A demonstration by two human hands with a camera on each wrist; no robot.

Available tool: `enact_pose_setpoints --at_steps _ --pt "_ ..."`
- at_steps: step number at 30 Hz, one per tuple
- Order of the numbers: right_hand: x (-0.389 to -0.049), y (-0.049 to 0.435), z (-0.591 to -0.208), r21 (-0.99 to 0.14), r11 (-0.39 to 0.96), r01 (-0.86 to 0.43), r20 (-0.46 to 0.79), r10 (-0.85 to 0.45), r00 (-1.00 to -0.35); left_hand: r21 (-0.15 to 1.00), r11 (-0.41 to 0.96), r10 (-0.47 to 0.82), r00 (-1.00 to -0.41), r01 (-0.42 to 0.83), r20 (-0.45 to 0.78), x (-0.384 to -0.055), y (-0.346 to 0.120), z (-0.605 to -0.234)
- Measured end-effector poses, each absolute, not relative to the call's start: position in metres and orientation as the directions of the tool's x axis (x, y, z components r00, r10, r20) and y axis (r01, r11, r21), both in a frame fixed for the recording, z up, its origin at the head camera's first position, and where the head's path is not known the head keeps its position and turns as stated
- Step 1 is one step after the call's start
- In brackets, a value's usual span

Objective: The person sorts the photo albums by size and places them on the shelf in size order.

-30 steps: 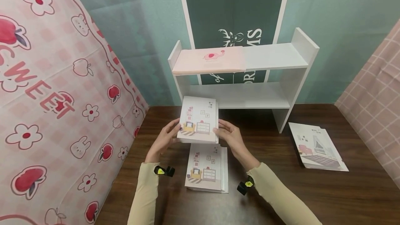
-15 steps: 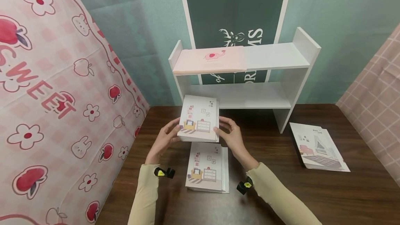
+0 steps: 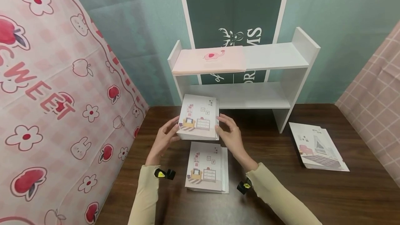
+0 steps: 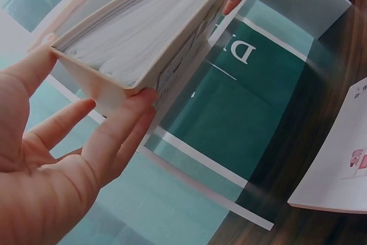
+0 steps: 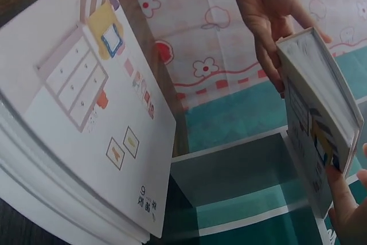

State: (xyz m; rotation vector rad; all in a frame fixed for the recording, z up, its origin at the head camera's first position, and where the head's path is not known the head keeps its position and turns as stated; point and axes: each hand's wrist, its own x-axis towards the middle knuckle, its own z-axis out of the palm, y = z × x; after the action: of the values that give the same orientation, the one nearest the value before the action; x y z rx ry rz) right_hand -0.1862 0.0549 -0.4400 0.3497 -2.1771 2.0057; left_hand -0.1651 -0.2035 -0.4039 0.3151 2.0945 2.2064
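Observation:
A white photo album (image 3: 198, 115) with a drawn room on its cover is held above the table, in front of the shelf. My left hand (image 3: 163, 141) grips its left edge and my right hand (image 3: 230, 135) grips its right edge. In the left wrist view, the thumb and fingers of the left hand (image 4: 69, 142) pinch the spine of the thick album (image 4: 137, 38), whose page edges show. The right wrist view shows both hands at opposite ends of it. Below it on the table lies a stack of albums (image 3: 204, 167) with the same cover on top.
A white two-tier shelf (image 3: 293, 82) stands behind the held album. A pink cloth (image 3: 215, 58) with an elephant lies on its top left. More albums (image 3: 318, 147) with a grey room drawing lie at the right. A patterned curtain (image 3: 62, 141) hangs along the left.
The held album has moved slightly away toward the shelf with both hands. A strip of table now shows between it and the stack below. The other things stay put.

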Motion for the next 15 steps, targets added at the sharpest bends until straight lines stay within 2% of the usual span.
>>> enact_pose_setpoints --at_steps 8,15 --pt "-0.167 0.055 -0.412 -0.878 0.065 -0.474 0.46 -0.157 -0.874 0.986 -0.079 0.184 -0.969 0.15 0.162 -0.166 -0.204 -0.408" --pt "-0.167 0.054 -0.416 -0.844 0.112 -0.525 0.492 -0.228 -0.84 0.969 -0.096 0.178 -0.954 0.226 0.24 -0.172 -0.207 -0.42"
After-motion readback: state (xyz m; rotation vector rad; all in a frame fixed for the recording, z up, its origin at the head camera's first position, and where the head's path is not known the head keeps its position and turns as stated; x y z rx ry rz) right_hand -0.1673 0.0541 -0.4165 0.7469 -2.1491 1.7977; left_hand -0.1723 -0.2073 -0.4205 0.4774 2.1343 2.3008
